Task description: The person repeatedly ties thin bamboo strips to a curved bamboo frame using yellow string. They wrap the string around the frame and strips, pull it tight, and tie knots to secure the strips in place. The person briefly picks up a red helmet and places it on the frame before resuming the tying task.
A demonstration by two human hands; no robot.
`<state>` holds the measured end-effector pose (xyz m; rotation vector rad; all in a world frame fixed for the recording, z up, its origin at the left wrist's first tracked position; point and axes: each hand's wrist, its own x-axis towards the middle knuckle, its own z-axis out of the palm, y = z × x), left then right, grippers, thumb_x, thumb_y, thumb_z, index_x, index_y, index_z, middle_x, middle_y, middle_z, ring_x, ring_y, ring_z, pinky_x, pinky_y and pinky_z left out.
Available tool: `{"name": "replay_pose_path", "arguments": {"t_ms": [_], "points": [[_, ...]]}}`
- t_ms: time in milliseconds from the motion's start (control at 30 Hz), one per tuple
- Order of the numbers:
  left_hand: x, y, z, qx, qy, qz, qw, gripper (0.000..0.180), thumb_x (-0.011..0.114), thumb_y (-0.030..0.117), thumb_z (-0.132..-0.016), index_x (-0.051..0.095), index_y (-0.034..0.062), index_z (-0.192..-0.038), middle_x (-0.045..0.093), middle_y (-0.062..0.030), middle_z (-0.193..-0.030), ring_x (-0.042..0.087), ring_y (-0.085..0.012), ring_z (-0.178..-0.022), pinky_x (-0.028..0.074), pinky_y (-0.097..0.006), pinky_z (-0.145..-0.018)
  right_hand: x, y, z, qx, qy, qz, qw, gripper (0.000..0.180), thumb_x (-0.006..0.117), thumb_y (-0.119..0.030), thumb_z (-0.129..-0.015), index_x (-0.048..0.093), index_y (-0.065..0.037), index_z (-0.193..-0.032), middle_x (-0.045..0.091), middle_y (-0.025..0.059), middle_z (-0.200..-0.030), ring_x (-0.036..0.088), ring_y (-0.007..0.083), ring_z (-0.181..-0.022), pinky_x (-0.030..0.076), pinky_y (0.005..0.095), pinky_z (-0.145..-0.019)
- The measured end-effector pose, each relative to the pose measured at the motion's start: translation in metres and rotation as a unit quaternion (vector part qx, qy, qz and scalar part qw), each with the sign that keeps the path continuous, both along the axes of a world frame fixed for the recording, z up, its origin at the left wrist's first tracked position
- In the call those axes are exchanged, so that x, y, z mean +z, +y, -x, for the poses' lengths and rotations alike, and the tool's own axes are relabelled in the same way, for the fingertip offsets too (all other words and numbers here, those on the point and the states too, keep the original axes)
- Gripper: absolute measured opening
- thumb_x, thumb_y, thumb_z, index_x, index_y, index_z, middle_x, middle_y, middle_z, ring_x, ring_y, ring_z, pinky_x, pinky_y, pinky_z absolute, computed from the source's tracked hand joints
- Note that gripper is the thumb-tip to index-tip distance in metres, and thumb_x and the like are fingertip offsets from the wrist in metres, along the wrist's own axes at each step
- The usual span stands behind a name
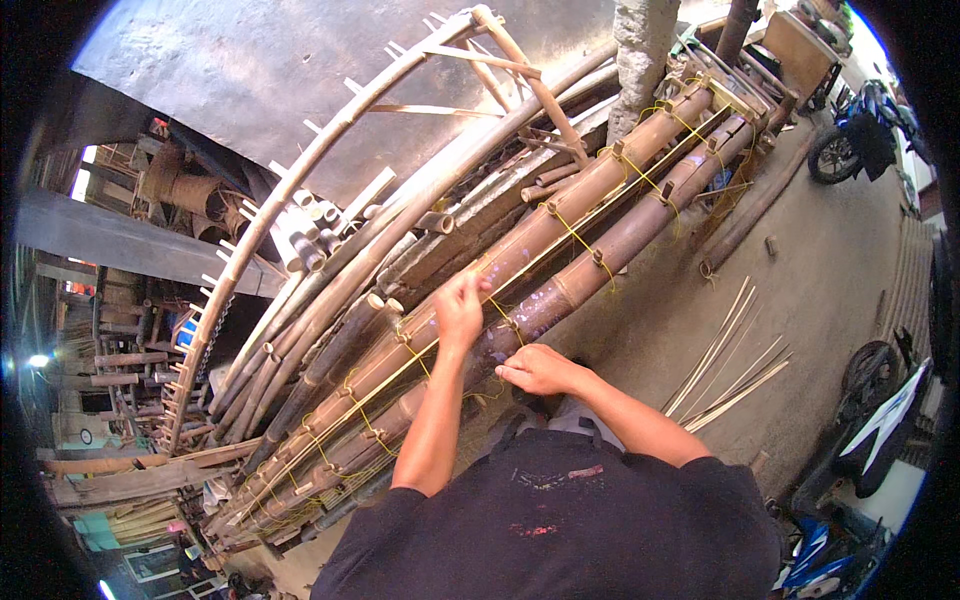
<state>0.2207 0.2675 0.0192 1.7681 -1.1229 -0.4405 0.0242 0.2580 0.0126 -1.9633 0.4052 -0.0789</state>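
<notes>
Two long brown bamboo poles, a far pole (pixel 600 195) and a near, darker pole (pixel 570 285), lie side by side on a slant in front of me. Short pegs stick up from them, and thin yellow cord (pixel 572 230) is looped from peg to peg. Over the far pole, my left hand (pixel 460 312) is closed, with cord running from its fingers toward a peg on the near pole. Beside the near pole's front side, my right hand (pixel 542 370) is closed in a fist by the same lashing. The cord inside it is mostly hidden.
A curved bamboo frame with pegs (pixel 290 185) and stacked bamboo poles (pixel 350 250) stand beyond. Thin split strips (pixel 735 360) lie on the floor at right. Motorcycles (pixel 865 130) are parked along the right side. A pale post (pixel 640 60) rises behind the poles.
</notes>
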Motion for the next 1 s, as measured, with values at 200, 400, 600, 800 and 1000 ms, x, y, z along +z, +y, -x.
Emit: {"name": "replay_pose_path", "arguments": {"t_ms": [200, 400, 600, 800, 1000], "points": [[-0.028, -0.067, -0.073, 0.112, -0.109, -0.081, 0.984, 0.033, 0.05, 0.029, -0.097, 0.07, 0.0029, -0.101, 0.07, -0.019, -0.086, 0.068, -0.0349, -0.082, 0.051, -0.045, -0.074, -0.008, 0.015, 0.006, 0.018, -0.026, 0.213, 0.977, 0.032, 0.057, -0.03, -0.09, 0.066, -0.005, -0.072, 0.065, 0.019, -0.071, 0.064, 0.0375, -0.076, 0.047, 0.047, -0.088], [0.0, -0.024, -0.094, 0.025, -0.159, -0.134, 0.978, 0.038, 0.051, 0.035, -0.097, 0.064, 0.0007, -0.104, 0.064, -0.0288, -0.104, 0.062, -0.0451, -0.1, 0.047, -0.053, -0.086, -0.026, 0.105, -0.027, -0.002, 0.002, -0.014, 1.0, 0.032, 0.062, -0.03, -0.092, 0.061, -0.006, -0.114, 0.067, 0.0125, -0.107, 0.065, 0.0253, -0.093, 0.05, 0.04, -0.089], [-0.01, 0.156, -0.125, -0.069, -0.121, -0.268, 0.953, 0.032, 0.049, 0.032, -0.097, 0.063, 0.0029, -0.1, 0.067, -0.0232, -0.105, 0.062, -0.0424, -0.104, 0.047, -0.051, -0.087, -0.039, 0.154, -0.1, -0.386, -0.288, -0.68, 0.554, 0.024, 0.052, -0.031, -0.1, 0.059, -0.008, -0.102, 0.065, 0.0055, -0.095, 0.061, 0.0147, -0.086, 0.049, 0.029, -0.08], [-0.057, 0.182, -0.098, 0.01, -0.122, -0.108, 0.987, 0.027, 0.058, 0.032, -0.094, 0.063, 0.0071, -0.105, 0.068, -0.016, -0.102, 0.064, -0.029, -0.095, 0.047, -0.042, -0.077, 0.115, 0.169, -0.179, -0.137, -0.427, -0.258, 0.856, 0.02, 0.045, -0.024, -0.103, 0.055, -0.007, -0.097, 0.053, 0.0006, -0.079, 0.049, 0.0115, -0.068, 0.044, 0.0272, -0.067], [-0.027, 0.173, -0.084, -0.011, -0.114, -0.163, 0.98, 0.027, 0.066, 0.027, -0.09, 0.064, 0.0068, -0.108, 0.07, -0.0142, -0.102, 0.065, -0.0325, -0.103, 0.043, -0.047, -0.094, 0.026, 0.172, -0.129, -0.461, -0.109, -0.724, 0.502, 0.03, 0.049, -0.036, -0.1, 0.058, -0.008, -0.1, 0.052, 0.0018, -0.074, 0.052, 0.0137, -0.071, 0.044, 0.0274, -0.067]]}}
